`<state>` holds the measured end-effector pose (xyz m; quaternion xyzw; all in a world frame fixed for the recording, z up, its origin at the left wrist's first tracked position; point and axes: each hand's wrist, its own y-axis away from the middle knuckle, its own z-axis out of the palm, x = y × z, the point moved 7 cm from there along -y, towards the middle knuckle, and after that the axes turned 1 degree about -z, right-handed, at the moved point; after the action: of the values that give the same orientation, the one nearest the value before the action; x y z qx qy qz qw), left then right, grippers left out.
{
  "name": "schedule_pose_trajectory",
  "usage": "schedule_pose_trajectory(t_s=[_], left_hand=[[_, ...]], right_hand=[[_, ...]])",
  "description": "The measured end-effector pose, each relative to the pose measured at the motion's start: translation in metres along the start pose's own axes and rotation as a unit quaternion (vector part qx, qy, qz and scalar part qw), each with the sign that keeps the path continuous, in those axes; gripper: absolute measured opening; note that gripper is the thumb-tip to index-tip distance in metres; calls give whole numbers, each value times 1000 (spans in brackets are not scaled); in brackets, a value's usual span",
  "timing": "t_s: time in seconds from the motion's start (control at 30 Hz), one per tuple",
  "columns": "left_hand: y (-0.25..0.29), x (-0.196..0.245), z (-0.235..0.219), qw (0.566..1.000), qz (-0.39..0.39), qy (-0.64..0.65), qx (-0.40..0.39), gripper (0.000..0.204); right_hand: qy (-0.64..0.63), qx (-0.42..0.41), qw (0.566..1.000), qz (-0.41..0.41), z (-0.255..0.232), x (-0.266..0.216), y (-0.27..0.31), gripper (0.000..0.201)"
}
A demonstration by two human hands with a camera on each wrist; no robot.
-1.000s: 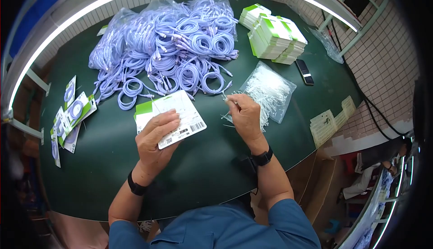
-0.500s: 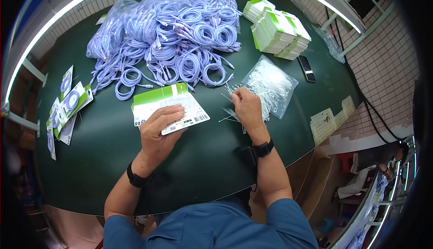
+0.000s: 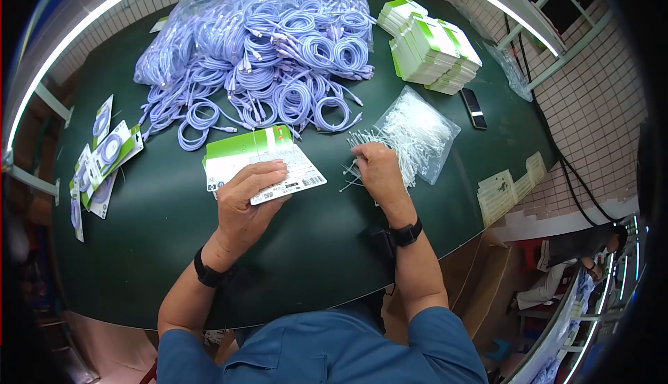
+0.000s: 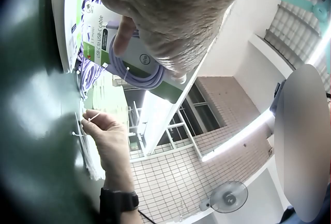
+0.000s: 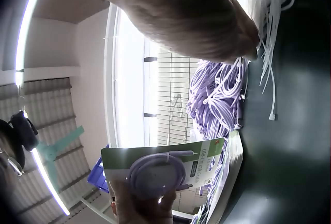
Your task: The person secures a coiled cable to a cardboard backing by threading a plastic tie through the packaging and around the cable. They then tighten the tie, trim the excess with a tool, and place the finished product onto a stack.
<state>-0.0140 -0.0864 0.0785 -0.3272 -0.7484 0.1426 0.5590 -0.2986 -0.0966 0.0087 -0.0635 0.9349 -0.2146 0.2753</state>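
Note:
My left hand (image 3: 250, 192) grips a retail card (image 3: 303, 182), its barcoded white back facing up in the head view. On the card's front, a coiled lavender USB-C cable (image 5: 155, 175) shows in the right wrist view, with my left fingers behind and around it. Beneath the held card, other green-and-white cards (image 3: 243, 146) lie on the table. My right hand (image 3: 383, 175) is at the near-left edge of a heap of white cable ties (image 3: 417, 130) spilling from a clear bag. In the left wrist view, its thumb and fingertips pinch a thin white tie (image 4: 93, 116).
A large pile of coiled lavender cables (image 3: 278, 57), partly bagged, fills the back. Stacked green-and-white cards (image 3: 435, 53) and a phone (image 3: 474, 109) are at the right. Carded cables (image 3: 104, 165) lie at the left. Another person (image 3: 570, 265) is beyond the table's right side.
The head view has shifted slightly. My right fingers have worked around the edge of the cable ties, spreading some. The held card has tilted a little, and more green of the cards beneath shows.

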Motion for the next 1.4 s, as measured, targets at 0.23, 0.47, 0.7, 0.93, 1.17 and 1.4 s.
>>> schedule_pose_trajectory(t_s=[0.23, 0.47, 0.7, 0.93, 1.17, 1.4], left_hand=[[-1, 0, -1, 1000, -2, 8, -1, 28], [-1, 4, 0, 1000, 2, 13, -4, 29], [-3, 8, -5, 1000, 10, 11, -4, 30], [-6, 7, -7, 999, 33, -9, 13, 34], [-1, -1, -2, 999, 36, -31, 11, 35], [0, -5, 1, 996, 67, -55, 12, 34]], right_hand=[[-1, -20, 1000, -22, 5, -2, 0, 13], [52, -47, 997, -37, 4, -10, -2, 12], [16, 4, 999, -46, -6, -18, -4, 11], [-154, 47, 987, 7, -31, -49, -4, 9], [-295, 66, 945, -128, -48, -92, 3, 14], [-307, 65, 924, -220, -56, -111, 5, 16]])
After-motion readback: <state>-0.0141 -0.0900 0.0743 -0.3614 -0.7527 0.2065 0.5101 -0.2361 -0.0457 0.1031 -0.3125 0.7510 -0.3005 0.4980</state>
